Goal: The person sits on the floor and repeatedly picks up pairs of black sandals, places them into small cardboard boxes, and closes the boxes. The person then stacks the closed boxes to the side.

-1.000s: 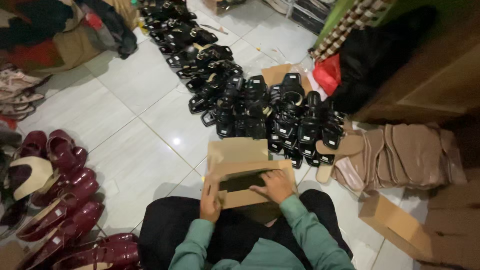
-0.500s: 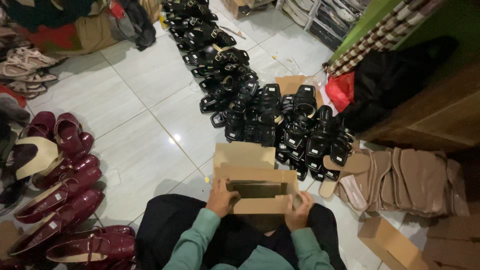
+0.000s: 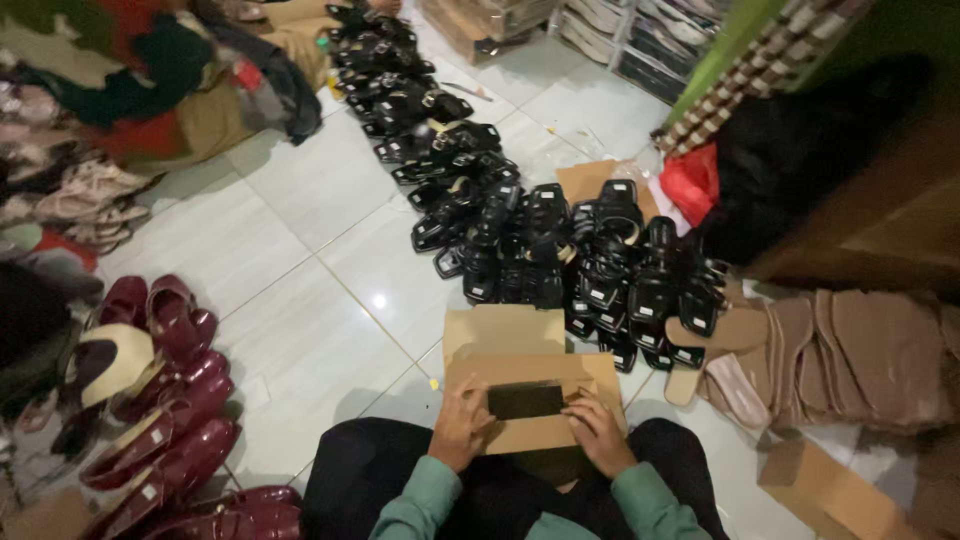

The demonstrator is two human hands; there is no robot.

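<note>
Cardboard box [image 3: 530, 400] is held on the lap of the seated person, above the tiled floor [image 3: 300, 250]; its lid flap stands open behind and a dark rectangular window shows in the front panel. Folding appears partly done: the body is formed, the lid is not yet closed. The left hand [image 3: 462, 425] grips the left edge, thumb on top. The right hand [image 3: 598, 432] presses the right edge, fingers curled over it. Black sandals [image 3: 560, 250] are massed just beyond; maroon shoes [image 3: 160, 400] lie to the left.

I hold a brown cardboard box [image 3: 535, 405] w/ dark window on my lap, its flap up, flat brown cardboard [image 3: 830, 490] on floor at right, another piece [image 3: 590, 180] behind black sandals.
</note>
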